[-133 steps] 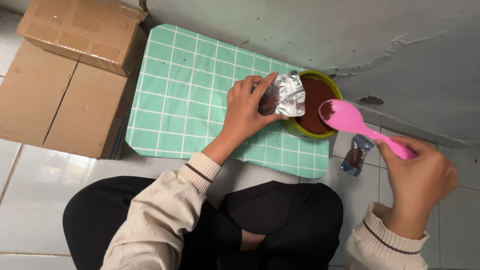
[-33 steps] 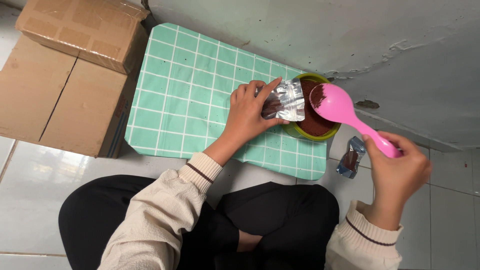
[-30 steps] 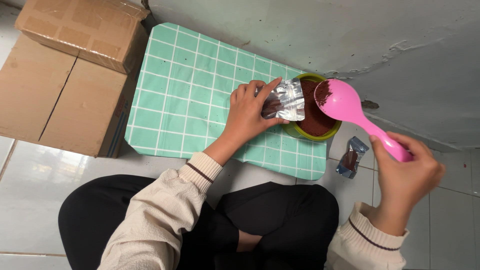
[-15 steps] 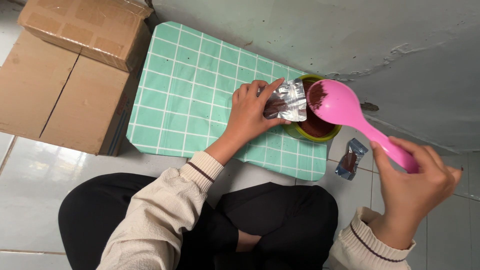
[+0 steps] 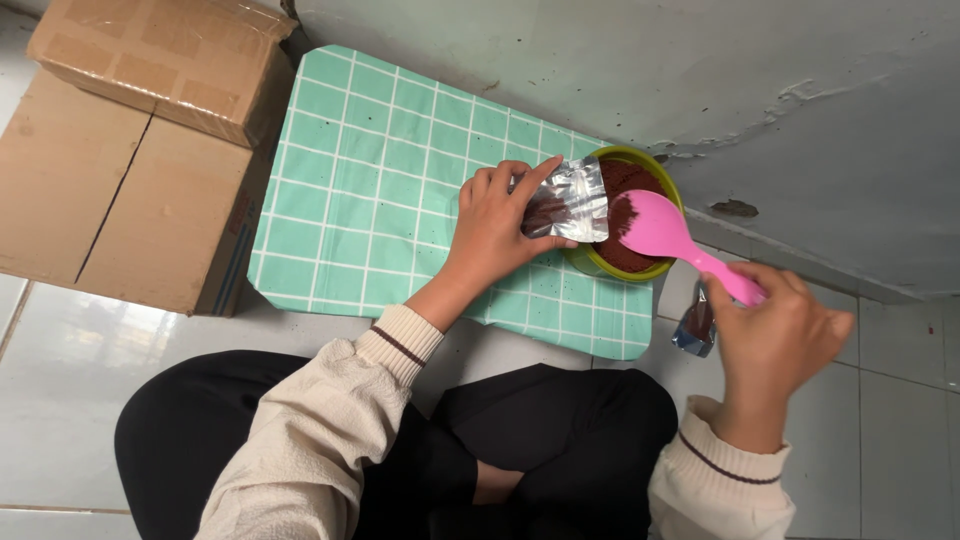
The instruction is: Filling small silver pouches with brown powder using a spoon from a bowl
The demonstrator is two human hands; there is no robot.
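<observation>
Foil pouch (image 5: 568, 203) is pinched in left hand (image 5: 497, 222) fingers, mouth tilted toward green bowl (image 5: 600, 264) just beyond, for filling. Pink spoon (image 5: 672, 237) is gripped by right hand (image 5: 775, 338) fingers, powder-dusted over the bowl.

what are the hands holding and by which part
The left hand pinches the silver foil pouch by its lower end; the right hand grips the pink spoon by its handle end.

Left of the green bowl (image 5: 590, 262), the checked mat (image 5: 380, 180) lies bare up to the cardboard boxes (image 5: 130, 150), which block that side. The wall (image 5: 650, 70) closes in just behind the bowl. A small packet (image 5: 695, 328) lies on the floor tiles (image 5: 900, 400) right of the bowl.
</observation>
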